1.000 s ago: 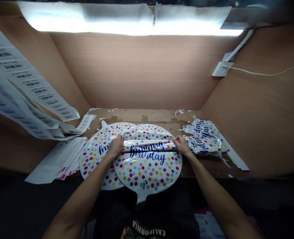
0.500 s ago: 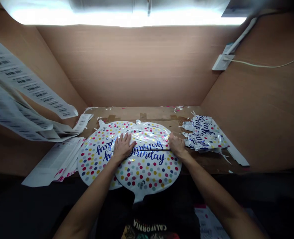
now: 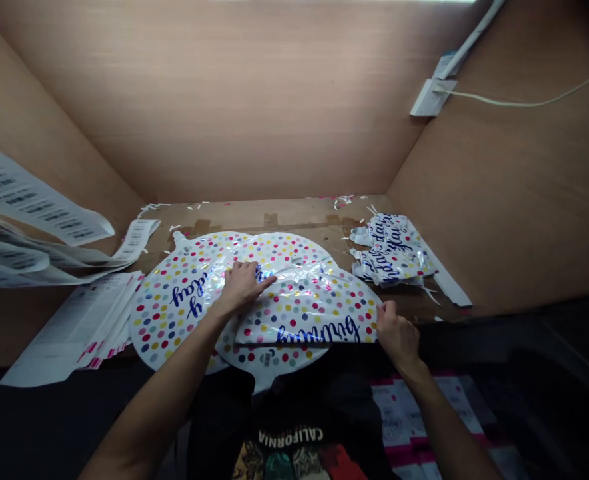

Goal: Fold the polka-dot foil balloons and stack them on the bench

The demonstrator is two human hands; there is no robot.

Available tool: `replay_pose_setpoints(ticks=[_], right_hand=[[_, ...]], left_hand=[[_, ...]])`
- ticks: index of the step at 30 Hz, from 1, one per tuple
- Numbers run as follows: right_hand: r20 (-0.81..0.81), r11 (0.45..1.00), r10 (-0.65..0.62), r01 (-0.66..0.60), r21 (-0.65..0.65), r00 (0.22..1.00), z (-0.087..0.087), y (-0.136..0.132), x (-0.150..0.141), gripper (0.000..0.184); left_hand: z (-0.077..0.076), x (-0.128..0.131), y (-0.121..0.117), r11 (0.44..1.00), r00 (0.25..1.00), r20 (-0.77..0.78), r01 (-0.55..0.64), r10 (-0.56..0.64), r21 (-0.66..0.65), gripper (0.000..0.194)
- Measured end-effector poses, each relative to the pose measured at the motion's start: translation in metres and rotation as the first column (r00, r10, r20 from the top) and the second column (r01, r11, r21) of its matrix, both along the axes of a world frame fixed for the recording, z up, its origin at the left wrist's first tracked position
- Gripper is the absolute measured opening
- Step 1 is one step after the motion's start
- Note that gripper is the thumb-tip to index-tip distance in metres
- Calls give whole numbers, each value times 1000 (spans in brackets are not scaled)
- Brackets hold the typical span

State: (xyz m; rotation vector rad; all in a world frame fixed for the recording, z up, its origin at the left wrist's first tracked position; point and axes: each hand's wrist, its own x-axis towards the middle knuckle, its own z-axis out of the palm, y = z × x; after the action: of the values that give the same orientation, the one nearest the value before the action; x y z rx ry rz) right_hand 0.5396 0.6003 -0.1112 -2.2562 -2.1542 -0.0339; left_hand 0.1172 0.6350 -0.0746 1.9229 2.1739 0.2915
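The left hand (image 3: 242, 287) lies open and flat on a polka-dot foil balloon (image 3: 304, 310), its fingers close together and pointing toward 3 o'clock, pressing the film without clamping it. The right hand (image 3: 398, 337) is curled at the balloon's 4 o'clock edge, with the foil caught between thumb and fingers, though how tightly it is pinched cannot be told. The balloon lies at the bench's front edge, folded over along a straight crease near the person's chest, and its blue script runs along that fold. It overlaps a second polka-dot foil balloon (image 3: 167, 313) at its 9 o'clock side. On the plywood bench (image 3: 294, 213), a heap of folded foil balloons (image 3: 387, 257) sits at 2 o'clock, white packets (image 3: 74, 327) lie at 8 o'clock, and barcode label strips (image 3: 34, 210) hang at 10 o'clock.
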Motion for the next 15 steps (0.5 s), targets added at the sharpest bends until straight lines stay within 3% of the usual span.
replay_pose_setpoints(ticks=[3,7,9,11,13,15], right_hand=[[-39,999,-43,43,6,998,-1,-4,-2,34],[-80,1000,-21,22,15,997,13,4,-6,34],[-127,987,109,-92,129,986,24,18,-10,40],[-204,933,328,-283,221,922,36,43,-22,61],[-316,860,511,-469,203,799,46,78,-40,91],[-454,815,540,-576,69,709,53,116,-60,111]], left_hand=[[8,29,12,984,994,66,94,-85,-151,76],[11,44,19,941,963,237,196,-131,-275,37],[13,38,17,936,939,307,238,-154,-258,27],[15,29,13,936,897,402,286,-186,-205,30],[18,19,7,929,822,518,346,-234,-129,43],[23,9,-1,927,761,589,370,-271,-52,59]])
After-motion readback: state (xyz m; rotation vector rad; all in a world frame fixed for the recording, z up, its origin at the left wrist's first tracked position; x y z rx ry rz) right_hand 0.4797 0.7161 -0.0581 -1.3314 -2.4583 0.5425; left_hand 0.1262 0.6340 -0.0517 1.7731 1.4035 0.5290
